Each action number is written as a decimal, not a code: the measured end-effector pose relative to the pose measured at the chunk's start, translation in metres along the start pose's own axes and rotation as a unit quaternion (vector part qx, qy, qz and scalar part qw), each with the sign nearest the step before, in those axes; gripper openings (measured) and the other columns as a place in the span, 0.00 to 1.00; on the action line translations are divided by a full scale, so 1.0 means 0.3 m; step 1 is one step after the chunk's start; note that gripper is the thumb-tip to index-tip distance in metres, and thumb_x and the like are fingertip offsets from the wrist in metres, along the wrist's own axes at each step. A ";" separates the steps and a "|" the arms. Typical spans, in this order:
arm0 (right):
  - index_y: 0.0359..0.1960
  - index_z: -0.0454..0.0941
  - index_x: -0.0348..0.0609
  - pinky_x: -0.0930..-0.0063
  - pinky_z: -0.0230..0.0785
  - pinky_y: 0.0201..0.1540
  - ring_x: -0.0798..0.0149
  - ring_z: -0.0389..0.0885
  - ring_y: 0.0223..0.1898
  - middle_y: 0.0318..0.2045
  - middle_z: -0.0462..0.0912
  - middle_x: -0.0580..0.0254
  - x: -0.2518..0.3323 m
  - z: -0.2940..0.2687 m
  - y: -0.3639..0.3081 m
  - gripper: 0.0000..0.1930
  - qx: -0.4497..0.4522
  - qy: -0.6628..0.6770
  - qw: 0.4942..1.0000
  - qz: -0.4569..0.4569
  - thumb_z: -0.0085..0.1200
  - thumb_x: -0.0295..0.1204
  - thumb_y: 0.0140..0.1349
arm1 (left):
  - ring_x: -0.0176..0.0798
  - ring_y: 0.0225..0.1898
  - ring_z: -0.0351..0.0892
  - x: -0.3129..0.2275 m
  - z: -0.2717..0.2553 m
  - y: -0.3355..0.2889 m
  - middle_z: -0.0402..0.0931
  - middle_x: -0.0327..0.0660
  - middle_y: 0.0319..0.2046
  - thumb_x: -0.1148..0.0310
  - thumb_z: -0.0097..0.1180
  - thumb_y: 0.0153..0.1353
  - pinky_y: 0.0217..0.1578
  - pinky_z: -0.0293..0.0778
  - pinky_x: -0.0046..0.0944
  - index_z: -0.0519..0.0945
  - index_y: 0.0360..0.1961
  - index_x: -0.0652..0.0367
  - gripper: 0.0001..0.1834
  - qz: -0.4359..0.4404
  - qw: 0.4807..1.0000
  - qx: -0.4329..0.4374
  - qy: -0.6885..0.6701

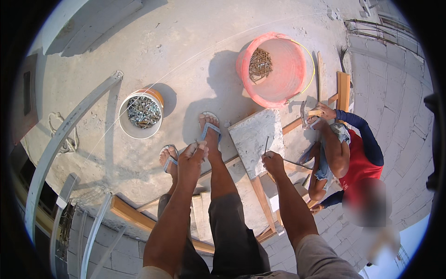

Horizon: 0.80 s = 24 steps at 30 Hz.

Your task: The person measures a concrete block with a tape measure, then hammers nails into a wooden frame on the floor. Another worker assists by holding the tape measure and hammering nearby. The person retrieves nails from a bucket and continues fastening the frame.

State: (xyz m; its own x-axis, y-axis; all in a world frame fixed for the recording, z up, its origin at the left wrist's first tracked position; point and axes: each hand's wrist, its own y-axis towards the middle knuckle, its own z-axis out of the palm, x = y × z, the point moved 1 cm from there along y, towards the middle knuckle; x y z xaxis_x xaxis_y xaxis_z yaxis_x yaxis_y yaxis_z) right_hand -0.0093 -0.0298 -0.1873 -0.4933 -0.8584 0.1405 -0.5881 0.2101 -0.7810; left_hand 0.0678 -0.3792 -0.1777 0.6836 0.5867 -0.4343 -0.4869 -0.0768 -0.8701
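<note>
My left hand is closed in a pinch in front of my left shin. A small bit of something shows at its fingertips, too small to name. To the right, my right hand grips a thin dark nail, which points up and away from me. The nail stands out over a pale square slab beside my foot. Ahead on the left is a white bucket holding a heap of mixed metal screws and nails. A large pink tub, farther off, contains rusty brown nails.
A person in a red top crouches at the right, one hand on what looks like a hammer. Wooden planks and frames lie around the slab. Curved-looking metal bars stand at left. A white string crosses the concrete floor.
</note>
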 end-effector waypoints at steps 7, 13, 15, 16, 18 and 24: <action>0.37 0.84 0.36 0.67 0.72 0.34 0.64 0.81 0.26 0.25 0.83 0.56 -0.136 -0.036 -0.093 0.10 0.026 0.000 0.999 0.042 0.56 0.30 0.62 | 0.34 0.45 0.81 0.154 -0.077 -0.007 0.82 0.39 0.42 0.57 0.55 0.71 0.49 0.74 0.37 0.80 0.56 0.59 0.20 -0.017 0.992 -0.036 -0.123; 0.37 0.83 0.36 0.73 0.73 0.32 0.67 0.81 0.25 0.25 0.83 0.59 -0.168 0.016 -0.124 0.09 0.005 -0.123 0.991 -0.046 0.56 0.28 0.61 | 0.38 0.49 0.81 0.249 0.000 0.027 0.81 0.42 0.46 0.58 0.56 0.71 0.51 0.74 0.39 0.79 0.59 0.59 0.21 -0.069 0.984 -0.022 -0.161; 0.38 0.83 0.36 0.71 0.74 0.34 0.66 0.82 0.25 0.25 0.83 0.58 -0.183 0.037 -0.092 0.09 -0.012 -0.158 0.983 -0.092 0.55 0.28 0.62 | 0.39 0.50 0.80 0.274 0.045 0.092 0.81 0.44 0.48 0.58 0.57 0.71 0.53 0.74 0.40 0.78 0.59 0.61 0.22 -0.022 0.977 -0.018 -0.211; 0.38 0.82 0.37 0.67 0.74 0.37 0.61 0.83 0.28 0.27 0.84 0.53 -0.192 0.038 -0.064 0.08 -0.008 -0.138 0.986 -0.092 0.56 0.29 0.62 | 0.40 0.51 0.80 0.282 0.069 0.142 0.81 0.44 0.49 0.57 0.57 0.71 0.53 0.74 0.40 0.78 0.59 0.62 0.23 -0.010 0.972 -0.018 -0.235; 0.39 0.82 0.40 0.61 0.74 0.42 0.50 0.83 0.35 0.31 0.84 0.48 -0.208 0.036 0.010 0.08 -0.042 -0.178 0.973 -0.142 0.58 0.30 0.61 | 0.42 0.53 0.80 0.300 0.130 0.244 0.81 0.46 0.50 0.57 0.57 0.70 0.56 0.73 0.42 0.77 0.60 0.64 0.24 0.020 0.971 0.010 -0.240; 0.44 0.79 0.40 0.54 0.75 0.46 0.42 0.82 0.42 0.40 0.83 0.45 -0.271 0.039 0.147 0.13 -0.124 -0.294 0.921 -0.223 0.62 0.29 0.58 | 0.46 0.57 0.78 0.403 0.256 0.481 0.79 0.48 0.54 0.56 0.57 0.70 0.62 0.70 0.47 0.75 0.62 0.65 0.27 0.044 0.973 0.062 -0.219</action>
State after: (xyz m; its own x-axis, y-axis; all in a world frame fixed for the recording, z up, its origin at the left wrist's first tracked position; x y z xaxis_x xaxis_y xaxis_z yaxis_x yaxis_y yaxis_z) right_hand 0.0124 0.0438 -0.2403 0.2224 -0.9750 0.0040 -0.8120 -0.1875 -0.5527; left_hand 0.0384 -0.2574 -0.3379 0.3527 0.8713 -0.3413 -0.6136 -0.0600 -0.7873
